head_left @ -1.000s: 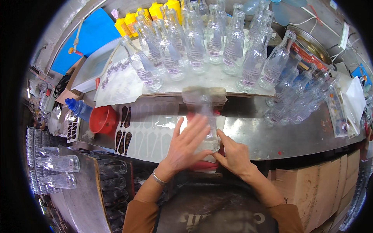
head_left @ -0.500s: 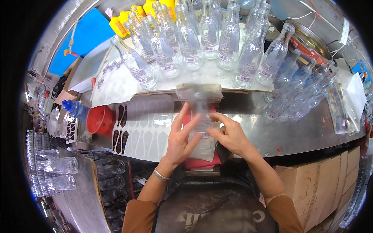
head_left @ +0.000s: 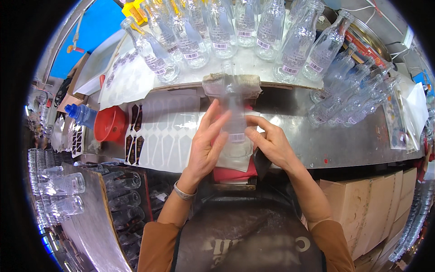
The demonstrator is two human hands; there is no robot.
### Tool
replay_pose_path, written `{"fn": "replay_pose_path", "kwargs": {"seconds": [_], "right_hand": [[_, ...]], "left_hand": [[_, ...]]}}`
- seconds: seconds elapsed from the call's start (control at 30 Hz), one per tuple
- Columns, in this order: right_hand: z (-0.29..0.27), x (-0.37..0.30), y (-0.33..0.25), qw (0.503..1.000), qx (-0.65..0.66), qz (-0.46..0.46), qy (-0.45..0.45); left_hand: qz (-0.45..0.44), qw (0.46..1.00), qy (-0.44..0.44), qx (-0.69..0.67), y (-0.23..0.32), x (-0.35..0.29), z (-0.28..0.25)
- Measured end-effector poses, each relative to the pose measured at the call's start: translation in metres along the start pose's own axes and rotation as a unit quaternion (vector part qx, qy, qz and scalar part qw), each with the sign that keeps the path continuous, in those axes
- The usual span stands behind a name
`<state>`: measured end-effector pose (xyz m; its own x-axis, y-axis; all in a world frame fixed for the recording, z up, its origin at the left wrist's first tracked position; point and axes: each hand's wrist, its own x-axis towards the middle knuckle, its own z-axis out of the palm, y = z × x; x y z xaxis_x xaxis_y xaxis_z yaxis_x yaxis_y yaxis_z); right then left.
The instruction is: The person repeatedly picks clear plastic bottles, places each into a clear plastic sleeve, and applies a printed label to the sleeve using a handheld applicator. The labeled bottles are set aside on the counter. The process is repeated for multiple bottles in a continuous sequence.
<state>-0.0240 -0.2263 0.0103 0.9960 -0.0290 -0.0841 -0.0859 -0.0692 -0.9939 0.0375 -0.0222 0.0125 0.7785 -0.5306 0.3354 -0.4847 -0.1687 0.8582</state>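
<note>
A clear glass bottle (head_left: 237, 147) with a small printed label lies in front of me, its blurred neck pointing away over a rolled beige cloth (head_left: 253, 86). My left hand (head_left: 206, 145) is along the bottle's left side, fingers stretched out and partly smeared by motion. On the other side, my right hand (head_left: 274, 143) has bent fingers, with thumb and forefinger close together at the glass. A dark piece (head_left: 261, 162) shows beneath the right palm; whether those fingers hold it is hidden. Under the bottle are white paper (head_left: 226, 164) and a red pad (head_left: 233, 174).
Several labelled bottles (head_left: 219, 34) stand on a raised white board ahead; more (head_left: 335, 102) lean together at right. A sheet of tie-shaped stickers (head_left: 167, 131), a red bowl (head_left: 111, 124) and a blue-capped bottle (head_left: 81, 114) lie left. Cardboard boxes (head_left: 358, 204) stand at lower right.
The view has tipped lower, so the bench sits higher in it. My hands remain on either side of the bottle, with the left fingers shifted slightly along the glass.
</note>
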Motion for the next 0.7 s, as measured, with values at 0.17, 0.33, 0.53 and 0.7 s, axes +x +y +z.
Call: {"fn": "replay_pose_path", "kwargs": {"seconds": [0.17, 0.33, 0.53, 0.7], "right_hand": [[0.0038, -0.0009, -0.0083, 0.999, -0.047, 0.003, 0.017], [0.0053, -0.0003, -0.0091, 0.999, -0.046, -0.003, 0.017], [0.0054, 0.0004, -0.0088, 0.998, -0.056, -0.008, 0.027], [0.006, -0.0002, -0.0114, 0.998, -0.044, -0.007, 0.037]], "left_hand": [[0.007, 1.0, 0.0, 0.02, -0.0002, 0.0001, 0.0036], [0.009, 0.999, 0.01, 0.034, -0.0013, -0.0007, 0.0064], [0.007, 0.999, 0.012, 0.037, -0.0032, -0.0005, 0.007], [0.007, 0.999, 0.006, 0.05, -0.0013, 0.001, 0.0058]]}}
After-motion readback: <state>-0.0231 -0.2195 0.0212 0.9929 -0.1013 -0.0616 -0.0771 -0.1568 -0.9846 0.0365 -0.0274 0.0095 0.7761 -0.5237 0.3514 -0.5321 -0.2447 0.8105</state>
